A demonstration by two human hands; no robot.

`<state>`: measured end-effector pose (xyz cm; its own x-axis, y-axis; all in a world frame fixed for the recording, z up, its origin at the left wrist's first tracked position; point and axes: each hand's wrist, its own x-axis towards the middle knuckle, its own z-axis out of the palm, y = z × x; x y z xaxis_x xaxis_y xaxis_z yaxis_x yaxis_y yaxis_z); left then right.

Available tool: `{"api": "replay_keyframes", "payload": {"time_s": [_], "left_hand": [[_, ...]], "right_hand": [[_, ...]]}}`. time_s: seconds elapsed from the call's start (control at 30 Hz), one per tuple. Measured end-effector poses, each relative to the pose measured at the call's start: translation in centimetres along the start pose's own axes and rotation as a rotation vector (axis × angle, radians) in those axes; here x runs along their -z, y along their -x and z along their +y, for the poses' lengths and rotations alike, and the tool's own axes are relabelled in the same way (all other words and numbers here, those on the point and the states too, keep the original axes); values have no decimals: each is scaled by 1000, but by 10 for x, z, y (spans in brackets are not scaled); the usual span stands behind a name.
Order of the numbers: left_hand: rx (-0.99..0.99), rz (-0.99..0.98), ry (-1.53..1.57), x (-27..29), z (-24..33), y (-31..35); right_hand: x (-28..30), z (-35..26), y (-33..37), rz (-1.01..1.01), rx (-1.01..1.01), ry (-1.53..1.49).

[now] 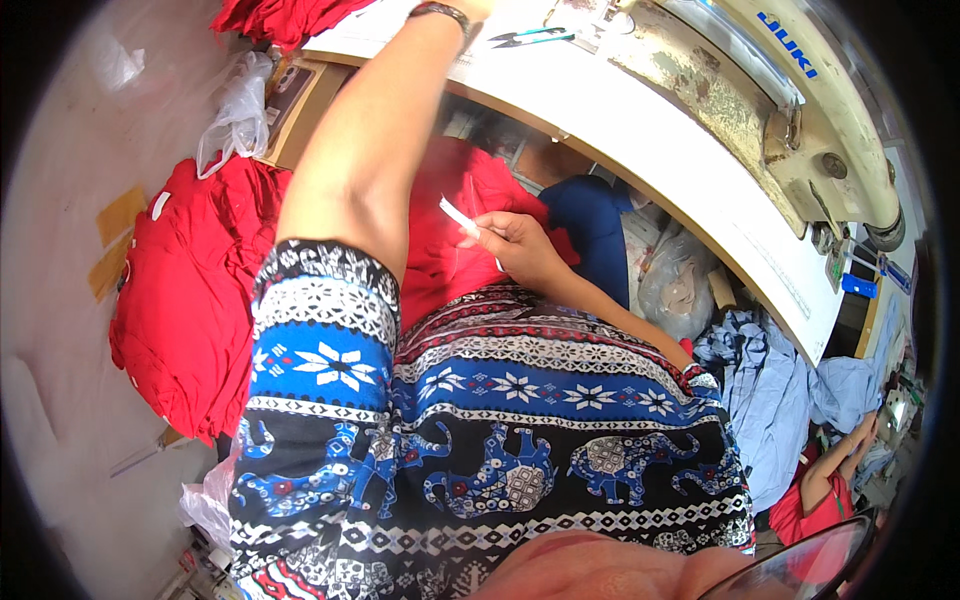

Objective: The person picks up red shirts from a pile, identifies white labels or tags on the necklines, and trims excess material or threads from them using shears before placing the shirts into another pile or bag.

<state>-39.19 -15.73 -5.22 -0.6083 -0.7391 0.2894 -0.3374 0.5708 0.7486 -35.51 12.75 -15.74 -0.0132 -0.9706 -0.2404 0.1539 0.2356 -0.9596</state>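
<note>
My right hand (522, 247) is in front of my body, thumb and fingers pinched on a narrow white strip (456, 212). The strip's free end sticks out up and to the left, over red fabric (455, 170) that lies across my lap. My left arm stretches far forward over the table edge. Only the wrist and a bit of my left hand (470, 8) show at the top edge, so its fingers are hidden. Thread snips (535, 38) with a teal part lie on the white tabletop (540, 90) near that hand.
A cream sewing machine (840, 130) stands at the right of the table. Heaped red fabric (195, 300) is at my left, below a plastic bag (240, 105). Light blue cloth (755, 390) hangs at right. Another person in red (815, 495) works at the far lower right.
</note>
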Motion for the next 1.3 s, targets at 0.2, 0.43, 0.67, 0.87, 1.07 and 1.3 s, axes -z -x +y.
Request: {"api": "replay_keyframes", "payload": {"time_s": [0.2, 0.43, 0.67, 0.87, 1.07, 1.3], "left_hand": [[-159, -74, -442, 41, -76, -9], [113, -215, -602, 74, -57, 18], [25, -226, -587, 50, -30, 22], [-40, -206, -559, 55, -26, 18], [212, -608, -284, 150, -78, 82], [568, -517, 188, 166, 11, 306]], "right_hand": [[-3, 1, -8, -1, -33, -139], [-9, 10, -13, 28, 12, -214], [-3, 10, -9, 43, -14, -167], [2, 14, -7, 24, -18, -226], [-3, 7, -9, 69, -38, -273], [-7, 9, -17, 6, -61, -288]]}}
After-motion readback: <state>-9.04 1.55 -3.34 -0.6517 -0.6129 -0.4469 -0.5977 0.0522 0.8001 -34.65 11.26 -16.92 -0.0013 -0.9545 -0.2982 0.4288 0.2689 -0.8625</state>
